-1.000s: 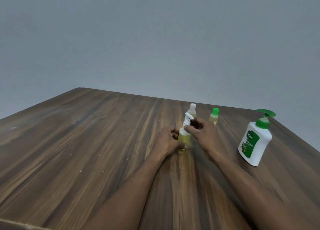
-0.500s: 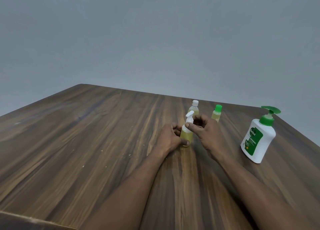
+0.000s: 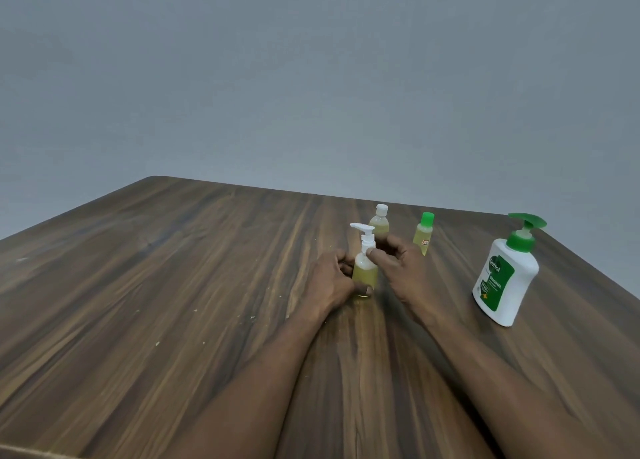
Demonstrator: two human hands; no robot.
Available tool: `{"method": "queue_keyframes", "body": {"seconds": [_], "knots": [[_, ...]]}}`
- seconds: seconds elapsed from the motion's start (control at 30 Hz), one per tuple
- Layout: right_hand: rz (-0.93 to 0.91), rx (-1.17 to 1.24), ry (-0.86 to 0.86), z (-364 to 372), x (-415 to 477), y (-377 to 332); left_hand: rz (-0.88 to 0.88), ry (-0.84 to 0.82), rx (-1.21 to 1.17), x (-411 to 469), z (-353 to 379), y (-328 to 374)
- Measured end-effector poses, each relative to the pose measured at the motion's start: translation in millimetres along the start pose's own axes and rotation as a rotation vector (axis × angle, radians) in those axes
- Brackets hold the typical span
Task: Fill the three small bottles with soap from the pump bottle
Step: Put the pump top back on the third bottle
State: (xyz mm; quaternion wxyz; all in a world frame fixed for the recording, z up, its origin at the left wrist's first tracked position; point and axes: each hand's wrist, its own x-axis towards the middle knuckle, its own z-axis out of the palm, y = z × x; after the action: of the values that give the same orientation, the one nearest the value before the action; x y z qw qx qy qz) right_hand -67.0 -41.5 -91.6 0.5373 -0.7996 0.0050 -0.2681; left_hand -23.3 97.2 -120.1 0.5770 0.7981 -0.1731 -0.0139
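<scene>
The pump bottle (image 3: pixel 504 278) stands at the right, white with a green pump head. Its green label reads "Dettol" and, lower down, "ORIGINAL"; the smaller print is too fine to read. A green-capped small bottle (image 3: pixel 423 237) carries a small label whose writing is illegible. A white-capped small bottle (image 3: pixel 379 228) stands just left of it, both holding yellowish liquid.

Nearer, the left hand (image 3: pixel 332 285) curls round the body of a third small bottle (image 3: pixel 364 275) – upright on the table, filled yellow-green. The right hand (image 3: pixel 401 268) pinches the collar of its white pump top.

The table (image 3: pixel 173 285) is dark streaked wood grain with pale specks – behind it, a plain grey wall (image 3: pixel 311 77).
</scene>
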Motion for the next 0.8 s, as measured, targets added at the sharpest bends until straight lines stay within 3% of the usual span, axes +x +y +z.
{"method": "queue_keyframes", "body": {"seconds": [0.17, 0.37, 0.57, 0.7, 0.8], "knots": [[0.031, -0.038, 0.113, 12.3, 0.6, 6.6, 0.010, 0.006, -0.007, -2.2, -0.4, 2.1], [0.035, -0.014, 0.009, 3.6, 5.7, -0.2, 0.007, 0.005, -0.022, -1.1, 0.0, 0.9], [0.031, -0.003, 0.137, 13.9, -1.3, 8.2, 0.012, -0.001, -0.003, -2.3, -0.6, 2.2], [0.098, 0.048, 0.093, 15.7, -1.0, 7.2, 0.022, -0.003, -0.010, -3.3, -0.8, 5.2], [0.014, 0.049, 0.058, 6.7, 4.8, 3.6, 0.003, -0.001, -0.025, -4.6, -0.9, 7.0]]}}
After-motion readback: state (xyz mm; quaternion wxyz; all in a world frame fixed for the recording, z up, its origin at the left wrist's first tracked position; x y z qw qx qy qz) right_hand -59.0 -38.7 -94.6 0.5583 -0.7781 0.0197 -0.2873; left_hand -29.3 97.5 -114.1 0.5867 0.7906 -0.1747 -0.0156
